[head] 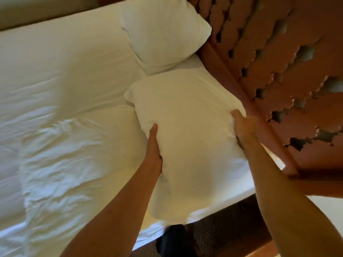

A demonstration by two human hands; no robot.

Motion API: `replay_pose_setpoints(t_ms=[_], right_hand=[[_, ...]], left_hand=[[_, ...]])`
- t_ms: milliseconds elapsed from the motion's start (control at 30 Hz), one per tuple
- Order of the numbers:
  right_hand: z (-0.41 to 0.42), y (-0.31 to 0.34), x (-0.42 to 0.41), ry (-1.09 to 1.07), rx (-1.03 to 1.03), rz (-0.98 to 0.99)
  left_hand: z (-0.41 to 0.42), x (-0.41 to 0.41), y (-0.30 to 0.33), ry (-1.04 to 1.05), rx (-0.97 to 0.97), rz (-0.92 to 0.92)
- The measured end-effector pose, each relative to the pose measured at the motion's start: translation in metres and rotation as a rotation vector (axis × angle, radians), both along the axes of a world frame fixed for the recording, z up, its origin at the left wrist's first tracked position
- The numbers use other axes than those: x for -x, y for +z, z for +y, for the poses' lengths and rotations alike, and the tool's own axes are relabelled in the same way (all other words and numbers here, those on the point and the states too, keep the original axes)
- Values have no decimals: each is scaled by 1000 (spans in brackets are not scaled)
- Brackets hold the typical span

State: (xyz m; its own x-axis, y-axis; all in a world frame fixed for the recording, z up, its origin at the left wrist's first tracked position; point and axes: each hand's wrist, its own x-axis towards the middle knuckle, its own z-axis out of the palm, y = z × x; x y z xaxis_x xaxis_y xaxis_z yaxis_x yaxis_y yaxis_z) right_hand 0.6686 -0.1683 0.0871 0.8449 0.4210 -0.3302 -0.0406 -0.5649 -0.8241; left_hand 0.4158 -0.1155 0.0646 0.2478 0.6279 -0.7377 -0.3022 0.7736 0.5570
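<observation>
A white pillow [187, 134] lies at the near corner of the bed, close to the headboard. My left hand [154, 151] grips its left edge, thumb on top and fingers tucked underneath. My right hand [243, 127] grips its right edge beside the headboard, fingers curled into the fabric. A second white pillow [163, 32] leans against the headboard farther along the bed, apart from both hands.
The bed carries a white sheet [61, 67] and a rumpled white duvet [59, 164] on the left. A reddish carved wooden headboard [289, 75] runs along the right. Below the bed's edge are patterned carpet [213, 236] and a dark shoe [174, 240].
</observation>
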Motion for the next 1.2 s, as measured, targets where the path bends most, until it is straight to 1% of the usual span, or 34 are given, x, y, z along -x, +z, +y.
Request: replay_pose_setpoints(t_ms=[67,133,233,300,400,533,667,767,833,933,1000,1100,1200], right_hand=[[-12,21,27,-107,-141,67],[-23,27,55,-184,-191,148],[-28,42,103,-197,-236,318],[-24,51,138,-189,-224,382],[-10,65,198,-100,-272,328],[13,79,302,-9,-306,281],[43,79,415,123,-278,233],[66,77,510,265,-254,187],[79,75,573,372,-247,175],[93,62,658,496,-193,182],[99,50,693,523,-166,194],[102,25,746,600,-38,224],[92,-11,772,733,221,277]], left_hand=[[7,16,23,-33,-54,4],[18,37,45,-62,-112,32],[37,81,74,-80,-206,141],[48,116,93,-75,-250,184],[57,178,117,-34,-274,207],[58,291,128,51,-260,297],[54,430,122,122,-186,408],[53,535,110,210,-109,501],[48,597,103,284,-62,525],[34,678,95,369,0,571],[31,714,89,387,24,606],[30,771,75,397,70,656],[30,809,48,364,132,725]])
